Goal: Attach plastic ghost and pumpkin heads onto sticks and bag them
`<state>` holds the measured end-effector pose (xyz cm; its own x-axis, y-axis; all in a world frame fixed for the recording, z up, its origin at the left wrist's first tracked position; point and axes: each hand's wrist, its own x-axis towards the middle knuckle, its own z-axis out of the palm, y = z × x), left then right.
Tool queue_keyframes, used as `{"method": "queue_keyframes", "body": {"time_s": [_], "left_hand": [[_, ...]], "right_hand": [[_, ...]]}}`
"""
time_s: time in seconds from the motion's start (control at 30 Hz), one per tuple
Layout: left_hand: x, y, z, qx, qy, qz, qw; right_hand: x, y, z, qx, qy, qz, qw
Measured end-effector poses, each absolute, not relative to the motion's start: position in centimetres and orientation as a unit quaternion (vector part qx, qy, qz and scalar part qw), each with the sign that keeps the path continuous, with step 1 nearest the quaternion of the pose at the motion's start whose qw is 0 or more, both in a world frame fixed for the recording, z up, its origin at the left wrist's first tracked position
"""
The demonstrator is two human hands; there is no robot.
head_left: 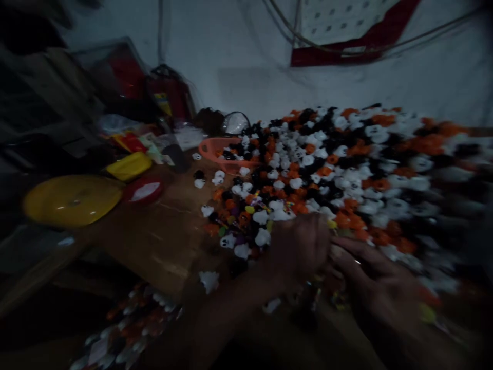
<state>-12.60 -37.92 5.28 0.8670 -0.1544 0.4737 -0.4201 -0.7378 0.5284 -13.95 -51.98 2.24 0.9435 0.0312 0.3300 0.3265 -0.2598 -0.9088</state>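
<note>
The picture is dark and smeared by motion. My left hand (300, 246) is closed, knuckles up, in front of a big pile of small figures (296, 182). Against it my right hand (379, 290) presses its thumb and fingertips together in a pinch. Whatever lies between the two hands is too hidden and blurred to name. The pile mixes white ghost heads, orange pumpkins and black pieces. Left of my left hand lie a white ghost figure (263, 237) and an orange pumpkin figure (244, 220), among small coloured bits.
An orange plastic basket (210, 149) with figures stands behind. On the left are a yellow dish (73, 200), a smaller yellow tray (130, 166) and a red round container (143, 191). More figures (131, 329) lie below the wooden table's (157, 252) edge. A wall backs the pile.
</note>
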Motion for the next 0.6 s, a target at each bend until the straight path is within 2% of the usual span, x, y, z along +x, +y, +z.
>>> {"method": "queue_keyframes", "body": {"time_s": [0.1,0.2,0.27,0.4,0.47,0.53,0.6], "left_hand": [[-12.0,-37.6,4.7,0.88,-0.103,0.211,0.412],[-11.6,-37.2,4.6,0.849,-0.048,0.192,0.491],[-11.5,-36.6,4.7,0.846,-0.018,0.158,0.51],[-11.3,-34.9,4.8,0.856,-0.023,0.099,0.507],[-11.2,-34.3,4.8,0.852,-0.007,0.101,0.513],[-11.1,-34.3,4.9,0.844,0.008,0.109,0.526],[-11.0,-34.8,4.9,0.837,-0.015,0.102,0.537]], "right_hand": [[-13.3,-50.4,3.2,-0.705,-0.037,0.003,0.708],[-12.5,-50.1,3.7,-0.688,-0.062,0.052,0.721],[-12.3,-50.3,3.8,-0.754,-0.113,0.001,0.647],[-12.0,-51.1,3.5,-0.876,-0.228,-0.072,0.419],[-11.8,-51.9,3.1,-0.902,-0.244,-0.103,0.34],[-11.3,-53.0,2.7,-0.907,-0.24,-0.179,0.295],[-10.4,-54.1,2.5,-0.885,-0.229,-0.272,0.302]]}}
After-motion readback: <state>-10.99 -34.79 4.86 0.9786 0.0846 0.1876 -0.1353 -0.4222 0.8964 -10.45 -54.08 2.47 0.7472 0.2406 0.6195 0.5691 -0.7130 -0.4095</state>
